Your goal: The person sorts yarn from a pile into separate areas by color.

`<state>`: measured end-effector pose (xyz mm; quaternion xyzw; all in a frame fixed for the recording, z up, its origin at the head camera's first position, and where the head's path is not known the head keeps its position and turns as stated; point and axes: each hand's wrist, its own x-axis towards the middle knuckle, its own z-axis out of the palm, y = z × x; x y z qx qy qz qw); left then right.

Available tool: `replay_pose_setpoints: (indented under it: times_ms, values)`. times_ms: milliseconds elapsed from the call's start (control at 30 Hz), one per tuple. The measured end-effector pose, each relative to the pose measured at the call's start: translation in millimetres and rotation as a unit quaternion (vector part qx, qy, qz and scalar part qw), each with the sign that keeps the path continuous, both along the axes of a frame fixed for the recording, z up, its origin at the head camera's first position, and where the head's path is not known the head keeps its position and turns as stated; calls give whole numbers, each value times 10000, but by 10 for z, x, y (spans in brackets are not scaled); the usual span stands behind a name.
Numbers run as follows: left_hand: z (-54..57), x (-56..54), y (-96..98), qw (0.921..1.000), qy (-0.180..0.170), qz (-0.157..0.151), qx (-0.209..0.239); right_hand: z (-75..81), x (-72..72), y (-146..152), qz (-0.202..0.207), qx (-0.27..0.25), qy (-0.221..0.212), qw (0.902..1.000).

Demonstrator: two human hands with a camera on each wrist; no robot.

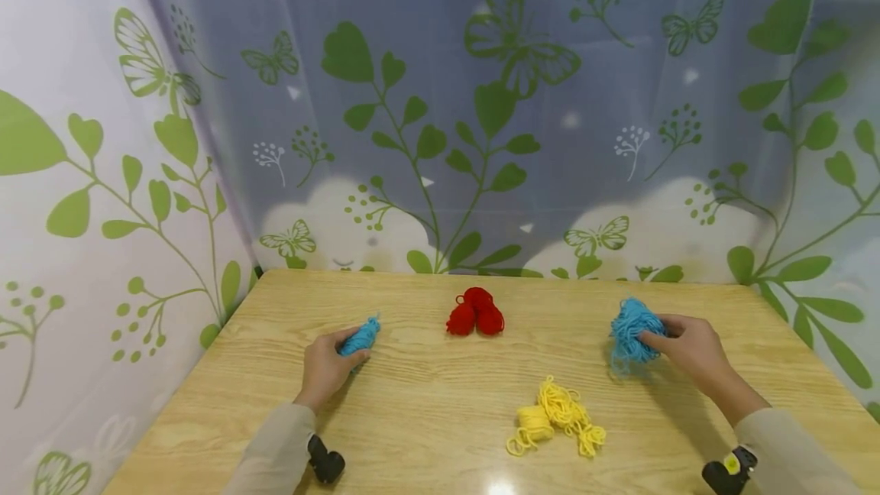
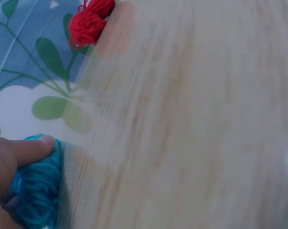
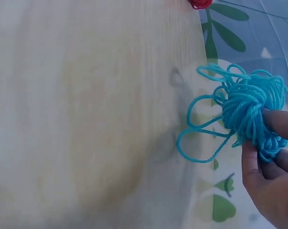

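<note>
On the left of the table, my left hand [image 1: 327, 367] grips a small, tightly wound bundle of blue yarn [image 1: 361, 337]. The left wrist view shows the thumb lying across this blue bundle [image 2: 37, 191]. Over the table's right side, my right hand [image 1: 694, 350] holds a larger, looser blue yarn ball [image 1: 634, 331] between thumb and fingers. Loose loops stick out from that ball [image 3: 249, 107] in the right wrist view, and its shadow falls on the table beneath.
Red yarn balls [image 1: 476, 313] lie grouped at the back middle of the wooden table [image 1: 426, 380]. Nearer the front, right of centre, lies tangled yellow yarn [image 1: 560, 411] beside a wound yellow piece. A patterned curtain [image 1: 440, 121] stands behind the table's back edge.
</note>
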<state>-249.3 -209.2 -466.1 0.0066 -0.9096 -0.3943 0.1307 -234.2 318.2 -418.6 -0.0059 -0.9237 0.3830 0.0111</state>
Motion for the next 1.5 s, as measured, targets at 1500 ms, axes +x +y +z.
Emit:
replay_pose_setpoints:
  times_ms: [1500]
  values:
    - [-40,76,-62,9991,-237,66,357,-311,198,214,33,105,-318,9994]
